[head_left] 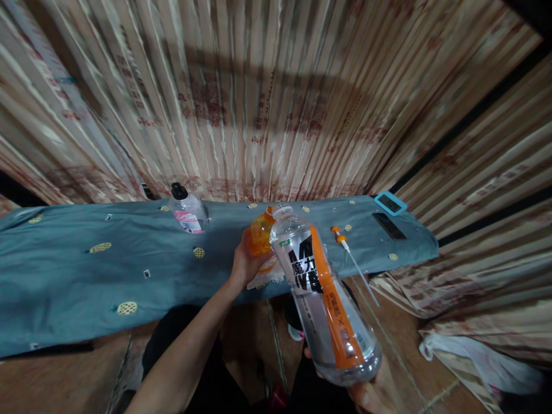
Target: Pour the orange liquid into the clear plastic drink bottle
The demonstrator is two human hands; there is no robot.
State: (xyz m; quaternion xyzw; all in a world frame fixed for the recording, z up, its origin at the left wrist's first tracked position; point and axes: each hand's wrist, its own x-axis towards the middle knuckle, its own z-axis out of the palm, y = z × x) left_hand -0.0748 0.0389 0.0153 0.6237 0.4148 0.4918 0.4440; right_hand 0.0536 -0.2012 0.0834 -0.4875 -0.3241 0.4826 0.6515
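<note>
My left hand (244,260) is wrapped round a small orange bottle (261,234) at the front of the cloth-covered bench. In my right hand (374,395) is a large clear plastic drink bottle (321,299) with an orange and black label, gripped near its base. It is tilted, its uncapped neck beside the top of the orange bottle; whether the two touch, or liquid flows, I cannot tell. A white cloth or tissue (266,277) lies under the orange bottle. To the right rests an orange pump head (340,236) with a long tube.
A clear bottle with a black cap (188,211) stands at the back left. A blue-framed digital clock (390,203) and a dark phone (388,226) lie at the right end. Green-blue pineapple-print cloth (164,270) covers the bench, with a striped curtain (259,103) behind.
</note>
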